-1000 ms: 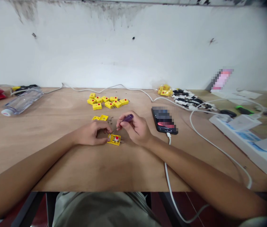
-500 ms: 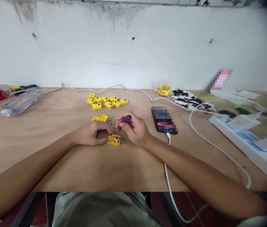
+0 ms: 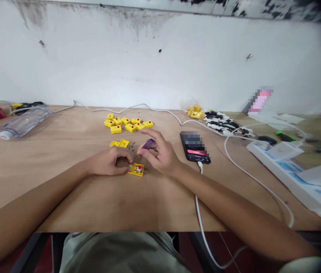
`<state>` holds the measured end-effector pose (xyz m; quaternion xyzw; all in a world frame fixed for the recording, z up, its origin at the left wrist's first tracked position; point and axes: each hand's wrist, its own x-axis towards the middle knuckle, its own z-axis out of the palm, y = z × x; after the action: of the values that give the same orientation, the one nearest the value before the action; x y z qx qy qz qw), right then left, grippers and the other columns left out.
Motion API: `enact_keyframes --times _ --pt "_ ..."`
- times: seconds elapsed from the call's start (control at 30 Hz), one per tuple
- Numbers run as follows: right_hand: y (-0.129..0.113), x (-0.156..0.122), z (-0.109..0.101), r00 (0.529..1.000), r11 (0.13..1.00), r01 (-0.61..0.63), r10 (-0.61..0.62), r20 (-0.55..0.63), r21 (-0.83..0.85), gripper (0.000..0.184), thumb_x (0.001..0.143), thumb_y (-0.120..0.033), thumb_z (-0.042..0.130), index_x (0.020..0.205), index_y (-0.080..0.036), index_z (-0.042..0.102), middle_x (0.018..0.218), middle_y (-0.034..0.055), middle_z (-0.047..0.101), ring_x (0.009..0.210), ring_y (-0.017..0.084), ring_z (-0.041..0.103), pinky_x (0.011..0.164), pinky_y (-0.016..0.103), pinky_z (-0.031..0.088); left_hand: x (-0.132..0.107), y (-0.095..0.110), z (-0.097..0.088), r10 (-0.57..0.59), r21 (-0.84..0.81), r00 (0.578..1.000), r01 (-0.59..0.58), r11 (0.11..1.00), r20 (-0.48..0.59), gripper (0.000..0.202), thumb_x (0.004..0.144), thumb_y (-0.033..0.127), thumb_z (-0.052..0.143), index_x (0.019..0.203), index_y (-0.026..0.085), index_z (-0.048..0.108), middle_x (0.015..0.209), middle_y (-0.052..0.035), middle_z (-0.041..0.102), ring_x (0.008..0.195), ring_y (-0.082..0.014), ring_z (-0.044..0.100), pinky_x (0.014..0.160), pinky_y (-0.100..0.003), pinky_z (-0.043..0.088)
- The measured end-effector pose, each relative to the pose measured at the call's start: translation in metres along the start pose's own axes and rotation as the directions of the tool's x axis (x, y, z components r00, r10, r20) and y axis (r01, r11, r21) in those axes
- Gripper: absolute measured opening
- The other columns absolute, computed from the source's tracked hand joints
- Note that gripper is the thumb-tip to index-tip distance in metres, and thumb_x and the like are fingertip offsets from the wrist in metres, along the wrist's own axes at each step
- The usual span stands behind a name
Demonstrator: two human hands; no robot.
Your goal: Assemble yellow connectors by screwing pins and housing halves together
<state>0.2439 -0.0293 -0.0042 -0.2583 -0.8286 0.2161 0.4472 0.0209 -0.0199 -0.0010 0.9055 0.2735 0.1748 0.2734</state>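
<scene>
A small yellow connector [image 3: 137, 169] with a red dot lies on the wooden table [image 3: 63, 151] in front of me. My left hand [image 3: 107, 161] is curled against its left side, fingers pinching it. My right hand [image 3: 158, 152] grips a small purple-handled screwdriver [image 3: 147, 145], its thin tip slanting down to the connector; the index finger is stretched out above the handle. A yellow piece [image 3: 120, 143] and a few tiny screws [image 3: 132, 144] lie just behind my hands. Further back sits a cluster of several yellow connectors [image 3: 128, 124].
A phone [image 3: 194, 146] on a white cable [image 3: 206, 227] lies right of my right hand. A clear bottle [image 3: 25, 121] lies far left. A bag of yellow parts [image 3: 196, 110], black-and-white parts [image 3: 224, 121], a power strip [image 3: 291, 170] and papers fill the right side.
My right hand has turned the screwdriver between its fingers, and the index finger has lifted and stretched out. The view has tilted slightly. My left hand stays on the connector.
</scene>
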Motion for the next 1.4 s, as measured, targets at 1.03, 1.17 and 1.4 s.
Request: enact_keyframes --times 1.03,1.17,1.4 --pt "-0.064 0.079 -0.037 0.778 0.883 0.265 0.041 0.626 -0.387 0.03 0.098 -0.019 0.037 0.085 -0.017 0.064 0.079 0.0041 0.064 0.069 0.015 0.049 0.066 0.029 0.03 -0.001 0.0 0.001 -0.065 -0.012 0.998 0.065 0.998 0.01 0.016 0.076 0.015 0.062 0.091 0.016 0.065 0.09 -0.0031 0.068 0.079 -0.016 0.061 0.069 -0.025 0.048" --pt "-0.063 0.082 -0.039 0.796 0.851 0.248 0.093 0.598 -0.463 0.031 0.098 -0.024 0.042 0.077 -0.017 0.064 0.068 0.0015 0.059 0.062 0.013 0.045 0.062 0.029 0.027 -0.001 0.001 0.0 -0.063 0.043 0.998 0.063 0.997 0.007 0.018 0.074 0.013 0.061 0.092 0.016 0.064 0.09 -0.0024 0.068 0.075 -0.0148 0.059 0.066 -0.024 0.046" --pt "-0.064 0.076 -0.03 0.781 0.876 0.222 0.104 0.615 -0.429 0.027 0.099 -0.024 0.038 0.089 -0.015 0.062 0.088 0.0072 0.065 0.074 0.016 0.053 0.066 0.029 0.034 -0.002 -0.003 0.003 -0.07 0.0 0.998 0.07 0.998 -0.002 0.016 0.076 0.015 0.061 0.092 0.017 0.064 0.09 -0.003 0.069 0.081 -0.0178 0.063 0.073 -0.027 0.05"
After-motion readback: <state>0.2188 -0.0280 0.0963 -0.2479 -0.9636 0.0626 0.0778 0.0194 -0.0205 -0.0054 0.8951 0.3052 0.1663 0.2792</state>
